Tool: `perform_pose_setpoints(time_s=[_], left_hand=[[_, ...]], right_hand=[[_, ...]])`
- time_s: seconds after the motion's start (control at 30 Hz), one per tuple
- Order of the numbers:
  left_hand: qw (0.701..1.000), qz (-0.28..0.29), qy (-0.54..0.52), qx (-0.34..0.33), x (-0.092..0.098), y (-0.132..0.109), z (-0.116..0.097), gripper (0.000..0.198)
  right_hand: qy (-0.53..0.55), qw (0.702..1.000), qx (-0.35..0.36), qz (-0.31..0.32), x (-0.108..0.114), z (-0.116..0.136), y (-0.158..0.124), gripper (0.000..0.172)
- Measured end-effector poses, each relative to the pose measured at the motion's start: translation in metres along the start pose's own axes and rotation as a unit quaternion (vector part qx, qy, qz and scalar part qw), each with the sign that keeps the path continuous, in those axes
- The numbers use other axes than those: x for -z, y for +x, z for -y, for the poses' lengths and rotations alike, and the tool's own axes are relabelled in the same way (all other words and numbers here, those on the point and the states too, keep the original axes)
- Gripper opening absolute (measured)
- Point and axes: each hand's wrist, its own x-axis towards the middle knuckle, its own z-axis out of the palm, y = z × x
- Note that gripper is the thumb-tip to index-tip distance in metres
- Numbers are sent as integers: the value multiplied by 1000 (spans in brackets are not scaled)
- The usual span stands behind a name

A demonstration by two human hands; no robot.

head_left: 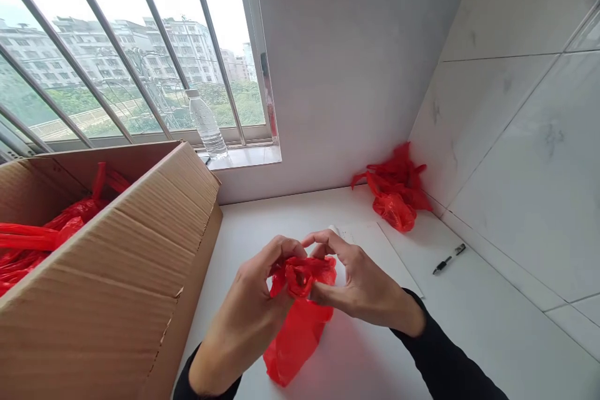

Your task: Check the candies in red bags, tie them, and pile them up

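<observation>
A red plastic bag (296,331) hangs between my two hands over the white counter. My left hand (255,297) pinches its bunched top from the left, fingers curled round the plastic. My right hand (359,284) grips the same bunched top from the right, thumb and fingers closed on it. The bag's lower part droops toward me, its bottom touching the counter. Both wrists wear black sleeves.
A large open cardboard box (140,250) with several red bags (42,234) inside stands at the left. More crumpled red bags (396,190) lie in the far right corner. A black pen (449,259) lies near the tiled wall. A water bottle (206,122) stands on the window sill.
</observation>
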Motion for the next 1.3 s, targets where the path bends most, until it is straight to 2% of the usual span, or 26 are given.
perform_pose_setpoints(time_s=[0.1,0.27,0.37,0.43,0.53,0.63,0.73,0.8,0.83,0.93,1.0,1.07,1.2,1.27,1.3], left_hand=[[991,-50,97,-73,-1,2,8,24],[978,-108,114,-136,-6,6,13,29],[973,-110,119,-165,-4,6,12,31],[977,-88,110,-162,-2,5,10,30],[987,-91,83,-103,2,4,10,27],[984,-165,65,-4,15,5,20,25],[962,-257,63,65,36,9,48,36],[943,-314,46,100,47,14,71,42],[939,-324,32,113,49,17,80,45],[945,-303,-16,125,44,24,92,47],[956,-267,-44,114,35,25,86,48],[965,-232,-63,100,28,22,72,49],[976,-187,-79,75,18,10,45,47],[982,-165,-80,53,14,5,37,47],[984,-153,-80,43,12,2,34,47]], right_hand=[[92,995,-38,19,-1,-4,3,42],[196,978,-63,38,-2,-12,9,50],[231,969,-54,73,-2,-15,12,46],[248,965,-43,75,-2,-16,12,39],[189,981,-28,41,1,-18,13,35],[35,999,-29,-13,11,-21,13,33],[-88,994,-55,-27,32,-32,14,31],[-130,988,-84,-7,48,-44,16,32],[-145,984,-100,3,54,-52,17,33],[-174,975,-137,29,65,-72,17,32],[-181,972,-145,40,65,-81,14,29],[-194,970,-149,15,60,-86,9,29],[-222,962,-144,-64,30,-91,8,67],[-239,963,-108,-66,5,-96,12,75],[-248,963,-86,-65,-8,-98,15,72]])
